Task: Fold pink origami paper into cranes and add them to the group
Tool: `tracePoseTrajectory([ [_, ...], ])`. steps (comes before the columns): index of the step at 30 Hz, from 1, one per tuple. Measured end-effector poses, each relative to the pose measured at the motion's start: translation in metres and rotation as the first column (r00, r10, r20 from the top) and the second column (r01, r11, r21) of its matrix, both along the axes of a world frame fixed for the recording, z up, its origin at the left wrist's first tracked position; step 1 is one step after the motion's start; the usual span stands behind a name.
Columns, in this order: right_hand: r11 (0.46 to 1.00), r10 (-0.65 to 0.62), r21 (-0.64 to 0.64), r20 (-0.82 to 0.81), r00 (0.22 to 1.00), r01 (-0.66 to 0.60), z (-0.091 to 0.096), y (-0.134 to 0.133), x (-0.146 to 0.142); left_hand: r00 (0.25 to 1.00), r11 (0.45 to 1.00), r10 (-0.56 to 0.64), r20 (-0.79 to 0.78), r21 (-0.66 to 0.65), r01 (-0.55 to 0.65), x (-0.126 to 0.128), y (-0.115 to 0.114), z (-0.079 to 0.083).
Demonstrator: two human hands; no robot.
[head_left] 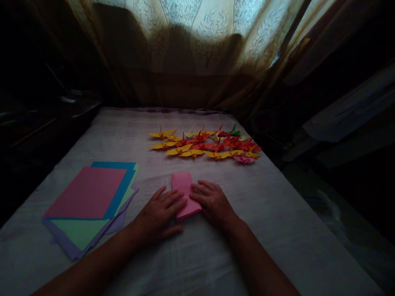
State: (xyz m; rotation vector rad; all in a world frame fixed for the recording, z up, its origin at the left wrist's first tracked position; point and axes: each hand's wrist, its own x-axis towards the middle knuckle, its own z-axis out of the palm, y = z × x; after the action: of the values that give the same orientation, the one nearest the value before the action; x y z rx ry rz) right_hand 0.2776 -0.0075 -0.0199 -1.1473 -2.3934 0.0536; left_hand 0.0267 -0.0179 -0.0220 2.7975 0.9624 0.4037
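Observation:
A pink sheet of paper (182, 183), folded into a narrow upright rectangle, lies flat on the cloth in front of me. My left hand (160, 213) rests over its left side, fingers spread and fingertips on the paper, with the thumb stretched out on the cloth below. At the right edge of the paper, my right hand (214, 203) lies with its fingers close together and slightly bent, touching the paper. The right thumb is hidden. Neither hand lifts the paper.
A stack of coloured paper sheets (89, 191), pink on top with blue, green and purple below, lies to the left. Several folded paper cranes (200, 146) in yellow, red, green, white and pink stand in rows farther back. A patterned curtain (212, 41) hangs beyond the cloth-covered table (123, 127).

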Motion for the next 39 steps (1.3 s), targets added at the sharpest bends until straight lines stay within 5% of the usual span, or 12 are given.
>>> tracePoseTrajectory([
  [7, 0.994, 0.052, -0.090, -0.149, 0.988, -0.066, 0.000, -0.006, 0.000, 0.999, 0.999, 0.036, 0.025, -0.033, -0.035, -0.006, 0.000, -0.005],
  [15, 0.933, -0.316, -0.249, -0.219, 0.923, 0.260, 0.004, 0.001, -0.022, 0.962, 0.982, 0.187, 0.199, -0.041, -0.183, 0.001, 0.004, -0.003],
  [22, 0.894, -0.422, -0.215, -0.103, 0.901, 0.394, 0.002, 0.010, -0.034, 0.941, 0.957, 0.257, 0.221, 0.077, -0.280, -0.001, 0.004, -0.004],
  [25, 0.897, -0.423, -0.172, -0.077, 0.903, 0.406, -0.003, 0.010, -0.035, 0.978, 0.970, 0.188, 0.092, 0.138, -0.200, 0.001, 0.002, 0.001],
  [29, 0.909, -0.408, -0.126, -0.073, 0.910, 0.398, -0.009, 0.010, -0.034, 0.997, 0.997, 0.051, -0.053, 0.063, -0.048, 0.006, 0.002, 0.002],
  [39, 0.919, -0.394, -0.055, -0.114, 0.912, 0.390, -0.016, 0.012, -0.036, 0.993, 0.998, 0.064, -0.098, 0.021, -0.063, 0.007, 0.003, -0.004],
])
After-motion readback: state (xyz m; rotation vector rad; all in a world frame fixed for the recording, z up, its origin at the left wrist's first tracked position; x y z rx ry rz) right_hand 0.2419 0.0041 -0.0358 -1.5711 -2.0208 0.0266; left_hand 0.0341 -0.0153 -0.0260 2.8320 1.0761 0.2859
